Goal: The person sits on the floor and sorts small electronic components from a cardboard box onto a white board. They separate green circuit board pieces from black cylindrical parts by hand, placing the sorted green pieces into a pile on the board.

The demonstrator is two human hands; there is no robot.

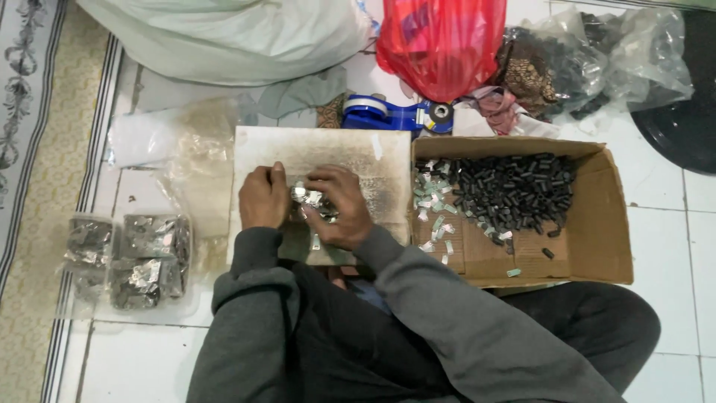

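A person in a grey sweatshirt sits on a white tiled floor, both hands at work over a scorched, pale work board laid across the lap. The left hand is curled shut beside a small cluster of silvery foil pieces at the middle of the board, while the right hand bends over the same cluster with its fingers closed on the foil; whether the left hand pinches a piece or only steadies it cannot be told from this angle, since the fingertips are hidden.

Just to the right, touching the board's edge, an open cardboard box holds a heap of small black cylinders and a scatter of pale green-white strips along its left side. To the left on the floor lie clear bags of foil-wrapped pieces. Beyond the board rest a blue tape dispenser, a red plastic bag and a large pale sack.

The step in hand appears to be the wrapping or folding of a small item in foil, midway through a batch, judging by the heap in the box and the filled bags. The next move would seem to call for a tight finger pinch to close the foil, with care that loose scraps on the board do not slip off its near edge.
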